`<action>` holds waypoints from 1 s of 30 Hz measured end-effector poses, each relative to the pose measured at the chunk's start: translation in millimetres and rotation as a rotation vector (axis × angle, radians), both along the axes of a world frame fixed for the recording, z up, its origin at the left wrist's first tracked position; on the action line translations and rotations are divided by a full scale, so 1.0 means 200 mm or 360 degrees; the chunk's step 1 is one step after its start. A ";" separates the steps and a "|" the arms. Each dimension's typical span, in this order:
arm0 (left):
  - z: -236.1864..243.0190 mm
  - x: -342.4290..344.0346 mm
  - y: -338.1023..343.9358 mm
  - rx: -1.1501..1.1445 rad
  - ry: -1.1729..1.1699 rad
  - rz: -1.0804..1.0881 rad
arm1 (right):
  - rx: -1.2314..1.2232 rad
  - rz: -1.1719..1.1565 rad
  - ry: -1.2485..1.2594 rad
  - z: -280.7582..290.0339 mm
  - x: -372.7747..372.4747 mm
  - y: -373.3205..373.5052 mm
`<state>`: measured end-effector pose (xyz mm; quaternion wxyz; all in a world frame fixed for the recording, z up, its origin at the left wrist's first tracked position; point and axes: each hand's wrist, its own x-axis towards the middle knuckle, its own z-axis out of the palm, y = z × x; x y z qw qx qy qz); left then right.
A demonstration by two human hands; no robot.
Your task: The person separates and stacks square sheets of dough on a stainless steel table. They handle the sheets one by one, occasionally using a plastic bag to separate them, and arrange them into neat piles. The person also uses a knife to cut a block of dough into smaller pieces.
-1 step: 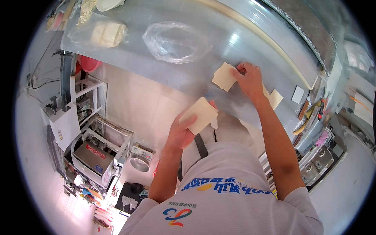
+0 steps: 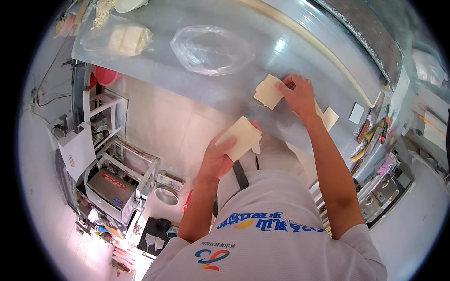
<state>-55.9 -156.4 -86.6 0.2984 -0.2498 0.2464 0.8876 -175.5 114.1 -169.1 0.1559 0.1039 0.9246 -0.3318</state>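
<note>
A stack of thin, pale yellow square dough wrappers rests in my left hand, thumb across its top, just off the table's near edge. My right hand is over the metal table, fingers bent and pinched together at the right corner of a small pile of similar wrappers. That pile lies on the tabletop, its squares slightly askew. More wrappers lie on the table beside my right forearm, which partly covers them. Whether my right fingertips have lifted a single sheet cannot be seen.
On the metal table lie a crumpled clear plastic bag and, farther left, a bagged block of wrappers. A white card and several tools sit at the right end. A pink basin is below the table's left side.
</note>
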 end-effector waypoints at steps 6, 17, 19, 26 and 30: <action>-0.01 -0.04 0.03 -0.0069 -0.0026 -0.0025 | -0.0348 -0.0327 -0.0173 0.03 -0.01 -0.01; -0.14 0.01 -0.04 -0.0188 -0.0071 0.0033 | -0.0519 0.0038 -0.0369 0.46 0.12 -0.10; -0.15 0.02 -0.06 -0.0216 -0.0087 0.0057 | -0.0612 0.0170 -0.0344 0.50 0.14 -0.10; -0.16 0.02 -0.03 -0.0248 -0.0107 0.0039 | -0.0425 0.0259 -0.0294 0.21 -0.03 -0.06; -0.12 -0.03 0.03 -0.0173 -0.0154 0.0019 | -0.0429 0.0184 -0.0269 0.17 -0.05 -0.05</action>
